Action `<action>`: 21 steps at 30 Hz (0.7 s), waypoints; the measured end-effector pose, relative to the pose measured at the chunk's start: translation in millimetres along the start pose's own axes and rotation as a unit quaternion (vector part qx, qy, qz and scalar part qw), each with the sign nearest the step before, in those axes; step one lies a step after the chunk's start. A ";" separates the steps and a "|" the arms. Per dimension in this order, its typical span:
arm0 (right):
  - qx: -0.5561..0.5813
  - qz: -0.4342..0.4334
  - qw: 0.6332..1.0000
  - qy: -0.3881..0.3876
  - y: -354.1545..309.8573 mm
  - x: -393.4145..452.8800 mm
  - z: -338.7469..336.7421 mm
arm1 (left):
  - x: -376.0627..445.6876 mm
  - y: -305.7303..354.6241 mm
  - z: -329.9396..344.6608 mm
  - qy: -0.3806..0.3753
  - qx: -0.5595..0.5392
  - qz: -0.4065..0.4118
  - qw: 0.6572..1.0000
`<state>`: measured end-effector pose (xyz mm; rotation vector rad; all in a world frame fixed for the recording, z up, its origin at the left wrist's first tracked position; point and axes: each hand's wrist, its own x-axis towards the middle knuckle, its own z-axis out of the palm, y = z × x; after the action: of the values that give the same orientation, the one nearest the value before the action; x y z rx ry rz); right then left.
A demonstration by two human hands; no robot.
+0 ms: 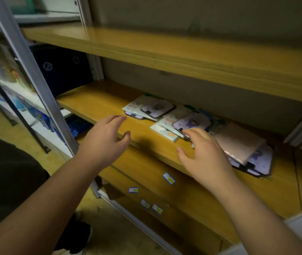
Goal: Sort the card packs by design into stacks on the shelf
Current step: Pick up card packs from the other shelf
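Note:
Card packs lie scattered on the middle wooden shelf (100, 100). A left group (148, 107) has pale mint packs with a lilac rounded pack on top. In the middle another lilac pack (192, 122) rests on mint packs (165, 132). At the right a pink pack (238, 142) covers lilac ones (260, 159). My left hand (106, 137) hovers open at the shelf's front edge, left of the packs. My right hand (203, 153) is open, fingers spread, its fingertips at the middle lilac pack; touching cannot be told.
An upper wooden shelf (165, 52) overhangs closely. A lower shelf (165, 181) carries small blue-and-white labels (169, 178). A grey metal upright (36, 80) stands at the left, with a dark box (59, 69) and blue packages (41, 116) on the neighbouring rack.

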<state>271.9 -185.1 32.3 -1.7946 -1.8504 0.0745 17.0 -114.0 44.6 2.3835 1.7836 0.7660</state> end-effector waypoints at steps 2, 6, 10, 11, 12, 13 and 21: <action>-0.005 0.001 1.000 0.004 0.9 10.5 4.5 | 17.1 -8.6 9.4 -0.010 0.001 0.011 1.000; -0.024 0.013 1.000 0.015 0.0 30.1 12.6 | 57.0 -28.2 31.0 -0.023 -0.029 0.041 0.998; -0.045 0.043 0.998 0.018 -7.0 45.3 25.0 | 103.0 -44.1 58.3 -0.048 -0.059 0.013 0.997; -0.048 0.050 0.997 0.016 -9.6 48.5 28.8 | 117.1 -46.8 64.1 -0.058 -0.063 -0.007 0.996; -0.052 0.057 0.997 0.015 -12.0 51.6 32.3 | 132.2 -48.9 69.1 -0.072 -0.055 -0.027 0.995; -0.054 0.063 0.996 0.018 -14.4 55.1 35.6 | 146.9 -50.5 73.1 -0.091 -0.034 -0.040 0.994; -0.061 0.100 0.992 0.044 -29.8 69.6 52.9 | 208.4 -65.1 95.9 -0.197 -0.011 -0.119 0.973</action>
<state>226.0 -105.5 23.9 -2.0292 -1.6416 -0.0437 42.7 120.7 10.9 2.0682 1.8237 0.2584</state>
